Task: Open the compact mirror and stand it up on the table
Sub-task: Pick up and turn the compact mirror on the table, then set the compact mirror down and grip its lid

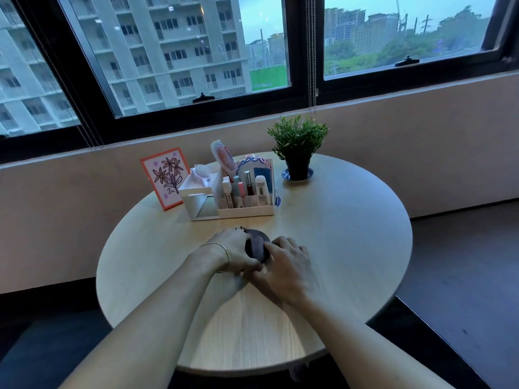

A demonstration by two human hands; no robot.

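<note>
A small round dark compact mirror (257, 245) sits between both hands over the middle of the round wooden table (351, 234). My left hand (231, 249) grips its left side, fingers curled over the far edge. From the right, my right hand (285, 269) holds the near right edge with thumb and fingertips. The compact's dark lid faces up; whether it is parted I cannot tell. Its lower half is hidden by my fingers.
A white organizer (233, 211) with cosmetics, a comb and a brush stands just beyond the hands. A framed flower drawing (165, 178) leans at the back left. A potted green plant (298, 147) on a saucer stands at the back right. The window wall is behind the table.
</note>
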